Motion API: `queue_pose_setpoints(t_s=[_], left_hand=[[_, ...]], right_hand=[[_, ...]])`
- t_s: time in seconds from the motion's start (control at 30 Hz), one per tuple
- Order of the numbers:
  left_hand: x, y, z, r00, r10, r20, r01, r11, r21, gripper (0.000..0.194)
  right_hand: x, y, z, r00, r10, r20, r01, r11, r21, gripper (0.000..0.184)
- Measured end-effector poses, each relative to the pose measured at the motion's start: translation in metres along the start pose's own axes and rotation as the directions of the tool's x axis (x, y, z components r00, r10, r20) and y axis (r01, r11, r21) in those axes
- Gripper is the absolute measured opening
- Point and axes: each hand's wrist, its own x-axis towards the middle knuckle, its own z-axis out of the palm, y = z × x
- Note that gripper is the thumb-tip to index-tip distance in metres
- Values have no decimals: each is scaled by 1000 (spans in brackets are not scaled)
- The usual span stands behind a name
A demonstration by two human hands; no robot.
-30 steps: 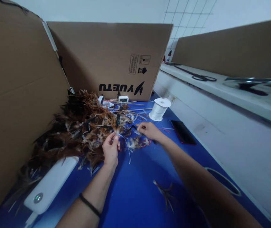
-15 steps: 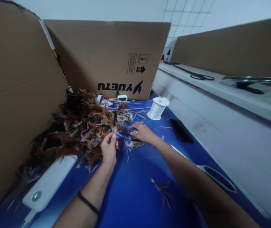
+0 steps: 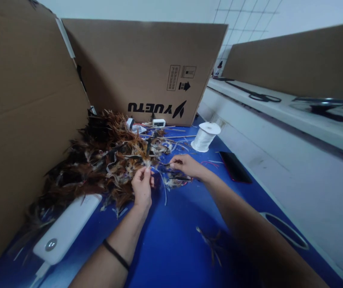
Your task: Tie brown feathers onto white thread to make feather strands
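My left hand (image 3: pixel 143 185) is closed, thumb against forefinger, on the pale fluffy base of a small feather bunch (image 3: pixel 147 160) with brown and dark tips pointing up. A thin whitish strip (image 3: pixel 164 188) curves down beside that hand. To the right, my right hand (image 3: pixel 185 165) pinches a slim dark feather (image 3: pixel 165 164) that sticks out leftward from the fingertips. Loose black and grey feathers (image 3: pixel 177 180) lie on the blue table just below it. A large heap of brown feathers (image 3: pixel 78 172) spreads to the left and behind both hands.
A white spool (image 3: pixel 205 137) stands behind my right hand, with a dark phone (image 3: pixel 235 167) near it. A scissors handle (image 3: pixel 285 230) shows beyond my right forearm. At left lies a white power bank (image 3: pixel 69 228). Cardboard panels (image 3: pixel 123 60) rise behind; a few feathers (image 3: pixel 210 242) lie in front.
My right hand's fingertips have closed on a dark feather and drawn slightly away from the pile. My left hand keeps its pinch. The whole view has shifted slightly.
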Motion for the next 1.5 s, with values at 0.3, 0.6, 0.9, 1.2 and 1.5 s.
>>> queue_pose_setpoints(t_s=[0.3, 0.6, 0.9, 1.2, 1.5], left_hand=[[-2, -2, 0, 995, 14, 104, -19, 999, 44, 32], [-8, -4, -1, 945, 41, 323, -132, 955, 265, 34], [-12, -7, -1, 898, -50, 438, -98, 947, 307, 27], [-17, -2, 1, 882, -94, 461, -95, 924, 370, 23], [-18, -4, 2, 900, -133, 414, -75, 891, 448, 15]], right_hand=[[-20, -5, -6, 988, 5, -154, 11, 995, 103, 14], [-25, -37, 29, 997, 17, -76, 25, 854, 520, 22], [-37, -40, 23, 959, 281, -39, -146, 607, 781, 28], [-47, -30, 30, 944, 327, -40, -158, 558, 815, 28], [-56, -33, 37, 919, 375, -123, -136, 595, 792, 24]])
